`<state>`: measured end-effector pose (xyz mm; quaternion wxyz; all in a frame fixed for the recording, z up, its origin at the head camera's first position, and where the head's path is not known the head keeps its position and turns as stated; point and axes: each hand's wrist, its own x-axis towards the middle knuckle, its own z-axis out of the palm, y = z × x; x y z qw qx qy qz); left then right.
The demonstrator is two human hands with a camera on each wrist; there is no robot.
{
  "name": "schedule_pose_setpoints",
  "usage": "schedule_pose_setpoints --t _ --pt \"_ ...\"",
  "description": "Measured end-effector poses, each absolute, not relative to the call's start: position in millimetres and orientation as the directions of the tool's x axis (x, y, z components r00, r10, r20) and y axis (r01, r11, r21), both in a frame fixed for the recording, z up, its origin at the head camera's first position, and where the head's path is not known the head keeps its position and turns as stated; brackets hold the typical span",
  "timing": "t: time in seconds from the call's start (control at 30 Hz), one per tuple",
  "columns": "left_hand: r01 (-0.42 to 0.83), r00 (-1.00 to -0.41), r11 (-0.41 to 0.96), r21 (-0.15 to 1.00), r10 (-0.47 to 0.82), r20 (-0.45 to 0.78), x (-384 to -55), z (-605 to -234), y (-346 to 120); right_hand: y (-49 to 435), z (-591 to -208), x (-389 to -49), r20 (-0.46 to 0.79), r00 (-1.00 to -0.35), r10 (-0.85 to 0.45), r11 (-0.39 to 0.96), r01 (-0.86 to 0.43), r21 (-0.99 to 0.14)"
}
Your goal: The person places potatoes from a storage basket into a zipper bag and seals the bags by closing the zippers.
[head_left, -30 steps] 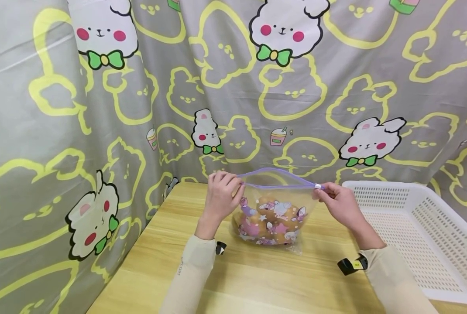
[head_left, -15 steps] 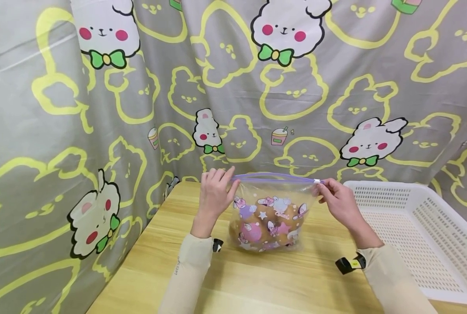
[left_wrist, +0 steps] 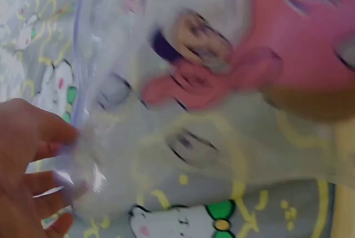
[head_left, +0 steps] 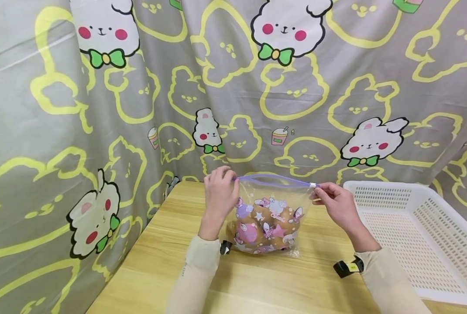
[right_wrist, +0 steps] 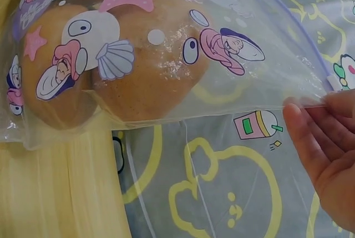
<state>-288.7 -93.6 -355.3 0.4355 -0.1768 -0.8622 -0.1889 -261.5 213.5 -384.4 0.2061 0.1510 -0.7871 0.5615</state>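
Observation:
A clear zip bag (head_left: 268, 220) with a purple zip rim (head_left: 272, 176) and cartoon seashell prints stands upright over the table. Inside it are several round, smooth brown items (right_wrist: 150, 66) whose kind I cannot make out. My left hand (head_left: 219, 194) pinches the bag's upper left corner, its thumb partly hidden in the head view. At the opposite upper corner my right hand (head_left: 337, 207) pinches the edge between thumb and fingers, beside the white zip slider (head_left: 312, 185). The mouth of the bag gapes slightly between the two hands.
A white perforated plastic basket (head_left: 418, 279) stands on the right of the wooden table (head_left: 159, 270). A grey curtain (head_left: 233, 100) with yellow bear outlines hangs behind and to the left. Black wrist cameras (head_left: 345, 268) are strapped to both sleeves.
The bag's mouth narrowed, then widened a little. My left hand shifted left with a finger raised, then came back right and its fingers closed on the corner. My right hand stayed near the slider.

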Motion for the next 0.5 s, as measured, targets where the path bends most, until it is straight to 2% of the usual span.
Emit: schedule_pose_setpoints --t 0.13,0.27,0.4,0.5 --pt "0.463 -0.626 0.885 0.045 0.291 0.724 -283 -345 -77 213 -381 -257 0.515 -0.856 -0.031 0.291 -0.501 -0.815" --pt "0.549 -0.665 0.836 -0.012 0.446 0.599 -278 -336 -55 207 -370 -247 0.541 -0.84 -0.047 0.284 -0.53 -0.799" --pt "0.618 -0.663 0.786 -0.012 0.529 0.529 -276 -332 -32 202 -364 -240 0.551 -0.833 -0.057 0.281 -0.543 -0.792" --pt "0.636 -0.646 0.771 -0.033 0.556 0.523 -276 -333 -17 201 -365 -240 0.558 -0.828 -0.055 0.27 -0.551 -0.79"
